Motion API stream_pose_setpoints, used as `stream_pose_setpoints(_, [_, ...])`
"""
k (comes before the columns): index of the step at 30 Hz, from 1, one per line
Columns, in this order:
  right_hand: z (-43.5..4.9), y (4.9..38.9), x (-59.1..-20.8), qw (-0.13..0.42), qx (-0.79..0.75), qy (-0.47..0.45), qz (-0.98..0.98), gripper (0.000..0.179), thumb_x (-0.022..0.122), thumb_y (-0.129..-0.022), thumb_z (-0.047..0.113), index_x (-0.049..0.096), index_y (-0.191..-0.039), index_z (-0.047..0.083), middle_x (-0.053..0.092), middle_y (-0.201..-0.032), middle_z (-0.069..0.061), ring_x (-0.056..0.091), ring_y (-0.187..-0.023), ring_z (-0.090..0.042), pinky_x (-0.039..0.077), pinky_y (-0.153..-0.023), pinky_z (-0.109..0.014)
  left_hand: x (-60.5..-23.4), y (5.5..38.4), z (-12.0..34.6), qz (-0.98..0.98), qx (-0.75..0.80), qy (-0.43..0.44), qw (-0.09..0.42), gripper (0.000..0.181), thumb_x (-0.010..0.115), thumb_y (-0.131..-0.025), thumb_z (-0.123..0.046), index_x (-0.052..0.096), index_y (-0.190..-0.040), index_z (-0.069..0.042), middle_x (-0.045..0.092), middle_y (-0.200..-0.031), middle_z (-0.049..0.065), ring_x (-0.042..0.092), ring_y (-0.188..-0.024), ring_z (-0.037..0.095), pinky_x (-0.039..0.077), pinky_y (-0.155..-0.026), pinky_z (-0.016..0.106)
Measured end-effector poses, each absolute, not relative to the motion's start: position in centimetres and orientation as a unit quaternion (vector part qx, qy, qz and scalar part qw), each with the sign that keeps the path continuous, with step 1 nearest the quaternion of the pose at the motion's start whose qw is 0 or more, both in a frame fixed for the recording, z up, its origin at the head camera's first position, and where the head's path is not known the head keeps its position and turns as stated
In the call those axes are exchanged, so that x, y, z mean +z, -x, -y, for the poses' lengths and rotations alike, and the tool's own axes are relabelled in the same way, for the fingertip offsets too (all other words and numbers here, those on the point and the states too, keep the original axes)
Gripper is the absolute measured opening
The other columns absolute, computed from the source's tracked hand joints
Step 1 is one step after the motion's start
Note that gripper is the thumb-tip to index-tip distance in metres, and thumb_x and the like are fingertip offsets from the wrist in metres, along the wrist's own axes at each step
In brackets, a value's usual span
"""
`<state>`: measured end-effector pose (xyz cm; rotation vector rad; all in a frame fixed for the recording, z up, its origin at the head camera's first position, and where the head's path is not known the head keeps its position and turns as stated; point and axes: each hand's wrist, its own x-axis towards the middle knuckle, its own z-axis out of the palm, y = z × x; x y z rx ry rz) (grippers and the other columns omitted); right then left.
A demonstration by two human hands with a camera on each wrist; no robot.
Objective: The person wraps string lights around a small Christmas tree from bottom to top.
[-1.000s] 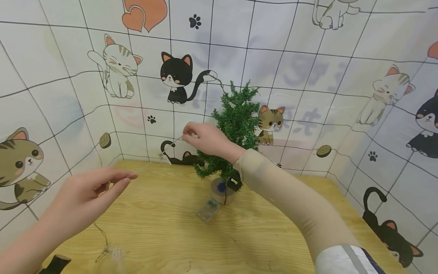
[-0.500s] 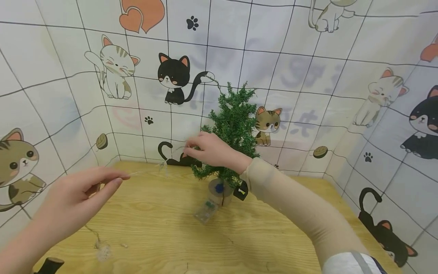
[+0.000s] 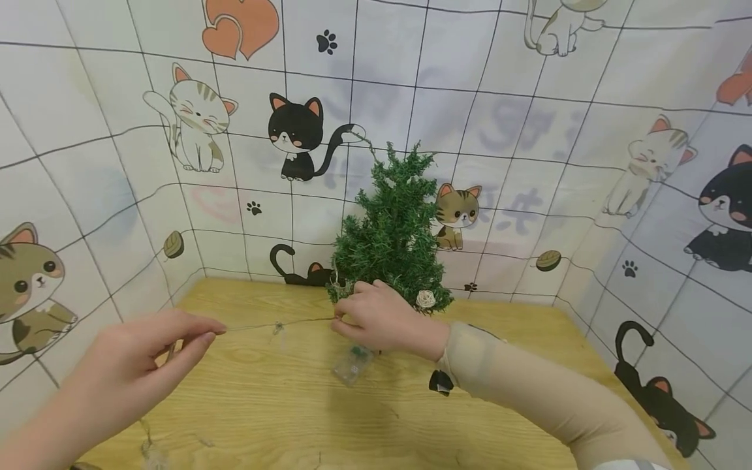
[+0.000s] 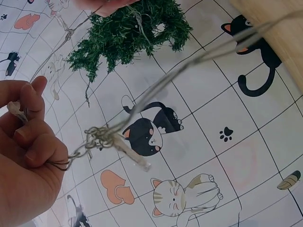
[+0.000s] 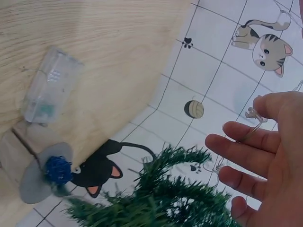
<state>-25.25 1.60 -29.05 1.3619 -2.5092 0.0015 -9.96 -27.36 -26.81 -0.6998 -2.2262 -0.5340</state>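
Observation:
A small green artificial tree (image 3: 393, 222) stands at the back of the table. In front of it my left hand (image 3: 149, 352) pinches one end of a thin string of lights (image 3: 252, 328) between thumb and fingers. My right hand (image 3: 378, 320) pinches the same wire further along, just before the lower branches. Between the hands the wire runs nearly straight, with a small clear bulb (image 3: 279, 328) on it. Another bulb (image 5: 254, 114) sits at my right thumb in the right wrist view. Twisted wire with a clear bulb (image 4: 135, 156) hangs by my left hand (image 4: 33, 146).
A clear plastic box (image 3: 354, 365) lies before the tree. The right wrist view shows the tree's round grey base (image 5: 35, 182) with a blue ball (image 5: 59, 170). A pale rose (image 3: 425, 299) sits on the lower right branches. Loose wire (image 3: 153, 450) lies at the front left.
My right hand has moved down and slightly right from beside the tree to before its lower branches, drawing the wire lower and nearly level. My left hand has dropped slightly.

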Motion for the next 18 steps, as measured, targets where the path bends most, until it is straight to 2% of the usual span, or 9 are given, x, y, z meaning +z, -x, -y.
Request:
stream_pose_setpoints(5, [-3.0, 25.4, -29.3, 0.148, 0.023, -0.454, 0.878, 0.027, 0.052, -0.099, 0.041, 0.072, -0.108, 0.025, 0.068, -0.086, 0.018, 0.041, -0.071, -0.008, 0.032, -0.064, -0.028, -27.4, 10.7, 26.7, 0.858, -0.210, 0.301, 0.359, 0.045, 0.074, -0.076, 0.006, 0.070, -0.103, -0.030, 0.065, -0.092, -0.021, 0.046, -0.064, -0.006, 0.035, -0.052, 0.010])
stream_pose_setpoints(11, [-5.1, 25.2, -28.9, 0.257, 0.083, -0.422, 0.865, 0.016, 0.062, -0.095, 0.034, 0.071, -0.099, 0.022, 0.068, -0.081, 0.013, 0.042, -0.068, -0.009, 0.034, -0.063, -0.029, -27.6, 10.9, 26.1, 0.865, -0.194, 0.299, 0.353, 0.045, 0.074, -0.076, 0.004, 0.069, -0.104, -0.031, 0.062, -0.093, -0.026, 0.046, -0.067, -0.007, 0.035, -0.052, 0.009])
stream_pose_setpoints(13, [-5.6, 25.1, -28.8, 0.275, 0.092, -0.413, 0.863, 0.015, 0.062, -0.095, 0.034, 0.072, -0.098, 0.023, 0.067, -0.080, 0.013, 0.040, -0.067, -0.010, 0.032, -0.063, -0.030, -27.5, 11.0, 26.0, 0.865, -0.191, 0.297, 0.356, 0.043, 0.073, -0.077, 0.004, 0.070, -0.104, -0.030, 0.063, -0.093, -0.025, 0.046, -0.067, -0.007, 0.035, -0.051, 0.009])
stream_pose_setpoints(15, [-5.8, 25.1, -29.0, 0.274, 0.085, -0.415, 0.864, 0.015, 0.061, -0.094, 0.035, 0.072, -0.096, 0.024, 0.066, -0.077, 0.015, 0.039, -0.066, -0.009, 0.029, -0.062, -0.030, -27.4, 11.2, 25.8, 0.865, -0.189, 0.296, 0.358, 0.041, 0.073, -0.078, 0.003, 0.070, -0.103, -0.029, 0.064, -0.093, -0.024, 0.046, -0.066, -0.006, 0.035, -0.051, 0.009])
stream_pose_setpoints(18, [-6.0, 24.9, -29.5, 0.241, 0.056, -0.421, 0.873, 0.017, 0.060, -0.094, 0.038, 0.072, -0.091, 0.026, 0.061, -0.070, 0.018, 0.035, -0.063, -0.010, 0.026, -0.062, -0.030, -27.4, 11.4, 25.5, 0.867, -0.191, 0.299, 0.350, 0.042, 0.073, -0.078, 0.003, 0.070, -0.103, -0.030, 0.064, -0.093, -0.024, 0.047, -0.068, -0.006, 0.035, -0.052, 0.010])
